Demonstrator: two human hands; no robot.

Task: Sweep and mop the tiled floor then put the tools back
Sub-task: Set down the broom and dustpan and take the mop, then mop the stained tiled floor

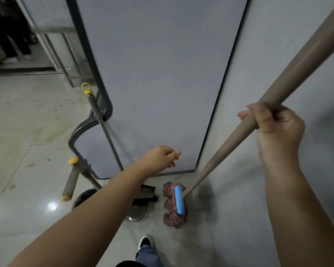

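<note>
My right hand (276, 123) grips the long grey mop handle (226, 145), which slants down to a blue mop head (179, 199) with a reddish-brown mop cloth (171, 214) lying on the tiled floor (27, 143) in the corner. My left hand (160, 158) hangs out in front of the grey panel with fingers loosely curled, holding nothing. A broom handle with a yellow ring cap (100, 114) leans against the panel to the left. Below it sits a dark dustpan (145, 191) whose short handle (70, 180) has yellow ends.
Grey partition panels (162, 74) form a corner straight ahead and to the right. A metal frame (56, 49) stands at the back left, with a person's legs (10, 39) beyond it. My shoe (146, 242) is near the mop. Stained tiles stretch to the left.
</note>
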